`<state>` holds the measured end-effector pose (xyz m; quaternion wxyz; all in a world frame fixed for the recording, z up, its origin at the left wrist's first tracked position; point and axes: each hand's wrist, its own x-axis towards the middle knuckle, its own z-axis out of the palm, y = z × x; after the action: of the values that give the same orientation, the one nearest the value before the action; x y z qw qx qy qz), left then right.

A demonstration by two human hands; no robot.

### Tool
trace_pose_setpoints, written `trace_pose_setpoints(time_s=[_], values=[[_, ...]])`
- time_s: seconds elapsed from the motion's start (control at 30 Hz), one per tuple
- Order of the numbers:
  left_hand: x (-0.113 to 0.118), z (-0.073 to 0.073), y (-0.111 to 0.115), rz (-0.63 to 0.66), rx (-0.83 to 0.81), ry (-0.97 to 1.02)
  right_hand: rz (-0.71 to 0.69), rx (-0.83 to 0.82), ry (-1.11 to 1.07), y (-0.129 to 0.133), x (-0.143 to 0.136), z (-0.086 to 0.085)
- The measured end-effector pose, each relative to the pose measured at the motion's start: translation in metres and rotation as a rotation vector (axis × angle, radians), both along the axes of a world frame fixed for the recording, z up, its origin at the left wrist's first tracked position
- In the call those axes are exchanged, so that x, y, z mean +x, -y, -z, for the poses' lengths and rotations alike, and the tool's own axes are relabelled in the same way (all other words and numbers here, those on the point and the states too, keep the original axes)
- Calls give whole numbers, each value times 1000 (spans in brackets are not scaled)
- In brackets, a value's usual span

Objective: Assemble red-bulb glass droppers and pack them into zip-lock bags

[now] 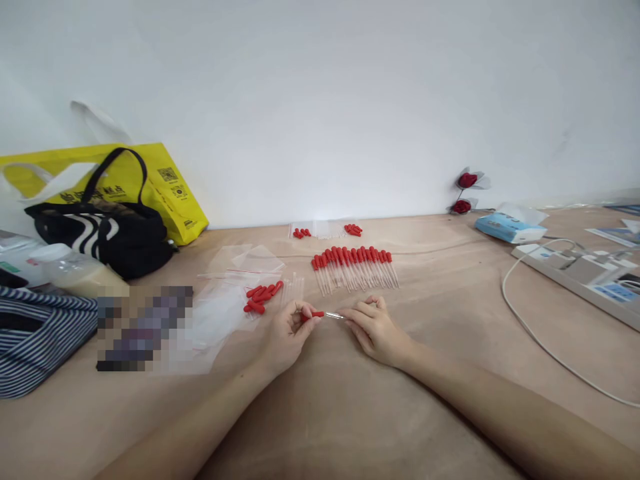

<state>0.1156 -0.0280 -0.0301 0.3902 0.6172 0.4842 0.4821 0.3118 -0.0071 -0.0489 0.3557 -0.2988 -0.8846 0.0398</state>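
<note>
Bare forearms [240, 387] reach over the bench [450, 287] toward the row of red-topped droppers [353, 256]. Just on the near side of that row, the left hand [286, 333] has its grip pinched closed round a red rubber bulb [317, 314], mouth turned toward the right hand [377, 333], whose grip is closed on a slim glass tube [334, 315]. Held so, the two seem aligned end to end; whether they are joined I cannot tell. Left of the row, loose red bulbs [257, 293] and spare glass tubes [293, 288] lie near the left hand, probably for easy reach. The row's bulbs all face the wall [320, 120], apparently for tidiness.
</note>
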Motion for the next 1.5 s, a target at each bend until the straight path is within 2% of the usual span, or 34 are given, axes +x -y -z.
trace_pose_setpoints(time_s=[0.2, 0.53, 0.73, 1.0, 1.1, 1.27, 1.5], values=[[2, -1, 0, 2, -94, 15, 4, 14, -2, 1, 0, 0], [1, 2, 0, 8, -53, -46, 37, 21, -13, 2, -1, -1], [1, 3, 0, 1, 1, -85, -1, 15, -19, 4, -4, -1], [-6, 13, 0, 21, 116, -318, -29, 32, 10, 5, -4, -3], [-6, 11, 3, 9, 209, -400, -36, 102, 37, 3, -1, -6], [-3, 6, 7, 19, 455, -618, -2, 256, 81, 2, 0, -9], [1, 3, 11, 24, 568, -701, 11, 396, 61, 7, -6, -6]])
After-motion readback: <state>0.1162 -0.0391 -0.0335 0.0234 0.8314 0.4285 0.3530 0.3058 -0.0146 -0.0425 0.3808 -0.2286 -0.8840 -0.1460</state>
